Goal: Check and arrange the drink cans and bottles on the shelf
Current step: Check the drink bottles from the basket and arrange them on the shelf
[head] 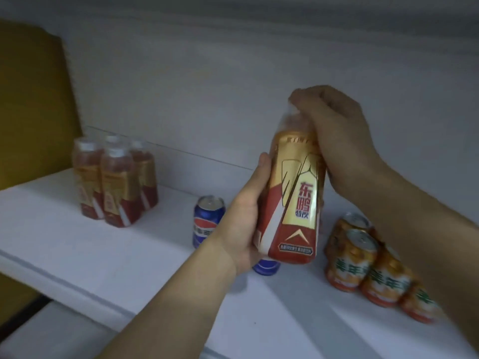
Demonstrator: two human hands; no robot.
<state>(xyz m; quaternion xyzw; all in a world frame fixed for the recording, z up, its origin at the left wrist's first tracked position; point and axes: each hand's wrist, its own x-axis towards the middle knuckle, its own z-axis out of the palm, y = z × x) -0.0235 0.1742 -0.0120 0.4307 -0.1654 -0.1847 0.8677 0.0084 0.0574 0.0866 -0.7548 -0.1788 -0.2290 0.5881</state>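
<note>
Together, left hand [243, 224] and right hand [334, 136] grip the bottle [293, 200].

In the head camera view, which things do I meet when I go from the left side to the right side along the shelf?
Yellow panel → group of four small bottles → blue can → left hand → held bottle → right hand → orange cans.
</note>
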